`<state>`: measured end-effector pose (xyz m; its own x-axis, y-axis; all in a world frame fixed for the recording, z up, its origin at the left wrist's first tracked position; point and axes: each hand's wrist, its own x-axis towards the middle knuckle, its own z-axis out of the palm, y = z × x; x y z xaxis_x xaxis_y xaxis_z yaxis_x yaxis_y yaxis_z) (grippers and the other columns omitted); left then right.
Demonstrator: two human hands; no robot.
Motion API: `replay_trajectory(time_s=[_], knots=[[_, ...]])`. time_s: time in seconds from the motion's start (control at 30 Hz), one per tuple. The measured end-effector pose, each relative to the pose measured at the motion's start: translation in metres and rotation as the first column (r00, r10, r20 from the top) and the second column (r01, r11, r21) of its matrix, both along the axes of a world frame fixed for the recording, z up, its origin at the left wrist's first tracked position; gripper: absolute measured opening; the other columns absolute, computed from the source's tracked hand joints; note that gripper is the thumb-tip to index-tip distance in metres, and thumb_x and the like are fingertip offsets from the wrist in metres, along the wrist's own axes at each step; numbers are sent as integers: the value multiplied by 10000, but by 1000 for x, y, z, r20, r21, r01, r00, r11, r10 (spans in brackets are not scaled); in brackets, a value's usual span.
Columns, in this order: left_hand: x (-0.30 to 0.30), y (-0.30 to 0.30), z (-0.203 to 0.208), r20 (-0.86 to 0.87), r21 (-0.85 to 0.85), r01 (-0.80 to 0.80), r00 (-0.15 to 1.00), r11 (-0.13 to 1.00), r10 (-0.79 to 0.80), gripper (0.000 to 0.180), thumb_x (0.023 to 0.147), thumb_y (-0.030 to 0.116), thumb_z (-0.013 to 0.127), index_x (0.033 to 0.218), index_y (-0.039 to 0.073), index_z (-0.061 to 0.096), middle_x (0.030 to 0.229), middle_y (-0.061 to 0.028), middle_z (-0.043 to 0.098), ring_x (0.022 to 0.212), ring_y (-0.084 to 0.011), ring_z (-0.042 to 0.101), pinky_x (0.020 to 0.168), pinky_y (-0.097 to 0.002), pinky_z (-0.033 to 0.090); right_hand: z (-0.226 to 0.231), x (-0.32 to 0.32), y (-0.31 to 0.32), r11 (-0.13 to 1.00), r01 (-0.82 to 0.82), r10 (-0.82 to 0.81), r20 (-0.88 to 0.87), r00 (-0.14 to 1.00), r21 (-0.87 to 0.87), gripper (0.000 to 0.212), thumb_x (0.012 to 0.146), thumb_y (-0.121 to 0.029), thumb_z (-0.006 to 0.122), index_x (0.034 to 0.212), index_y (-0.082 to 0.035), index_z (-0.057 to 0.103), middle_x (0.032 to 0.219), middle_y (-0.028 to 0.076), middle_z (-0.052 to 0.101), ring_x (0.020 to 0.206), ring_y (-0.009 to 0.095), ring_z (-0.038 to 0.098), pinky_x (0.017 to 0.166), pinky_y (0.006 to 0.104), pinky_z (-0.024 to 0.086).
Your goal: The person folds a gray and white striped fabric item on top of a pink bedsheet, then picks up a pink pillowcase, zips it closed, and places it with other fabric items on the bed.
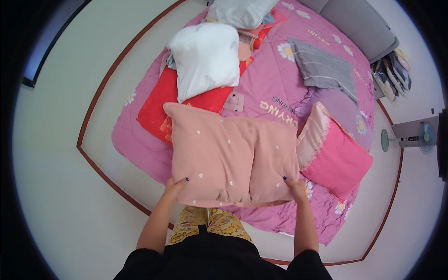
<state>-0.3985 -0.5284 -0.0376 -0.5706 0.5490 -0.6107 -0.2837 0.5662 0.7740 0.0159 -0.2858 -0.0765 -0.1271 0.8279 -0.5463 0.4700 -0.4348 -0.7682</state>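
Observation:
A peach-pink pillow [212, 154] with small white hearts is held up in front of me, over the near edge of the bed. My left hand [175, 187] grips its lower left side, thumb on top and the other fingers hidden beneath. At the lower right side my right hand [296, 187] has the same kind of grip. A crease runs down the pillow right of its middle. Just right of it lies a bright pink pillow [340, 161] with a pale lace-trimmed band. Behind it, a white pillow [205, 60] rests on red fabric [154, 109].
The bed wears a purple-pink quilt [266, 77] with daisies. A grey striped pillow [324, 65] lies toward the right, a lilac one [326, 105] below it. Another white pillow [242, 11] sits at the far end. A grey headboard [359, 25] and a fan [425, 135] stand right.

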Motion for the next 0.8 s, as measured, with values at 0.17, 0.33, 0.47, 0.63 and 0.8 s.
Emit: replay_trajectory(time_s=[0.17,0.33,0.47,0.63,0.8], knots=[[-57,12,104,368,170,-192,922,967,119,364,775,157,526,1066,-55,472,1002,-163,552,893,-247,560,750,-350,470,164,4,-19,941,279,-314,-183,932,-192,308,707,-97,585,948,87,533,827,151,595,691,200,594,605,291,476],[-38,21,156,500,160,-217,859,963,110,400,751,150,559,1074,-64,460,962,-166,570,849,-261,574,722,-341,480,216,39,-84,886,433,-453,-112,884,-164,369,683,-121,612,958,108,522,841,159,591,693,209,584,606,318,464],[-37,39,145,564,208,-113,826,972,-25,403,756,184,554,1072,-48,463,955,-146,577,825,-258,581,663,-334,493,250,63,-120,843,509,-538,-238,809,-175,372,680,-118,607,959,115,523,847,167,587,696,214,580,619,312,459],[-23,129,137,580,171,-7,809,985,-95,327,785,162,525,1063,-3,477,941,-114,584,783,-224,593,554,-285,497,243,91,-92,787,608,-609,-294,736,-108,348,664,-120,588,956,64,546,874,133,584,774,202,568,678,300,453],[-1,258,230,337,539,92,888,837,-314,376,790,252,560,1062,-5,516,977,-105,584,815,-173,577,655,-268,478,327,84,-13,695,685,-515,-514,686,218,378,652,-187,563,966,22,565,911,106,577,824,195,554,728,305,449]])
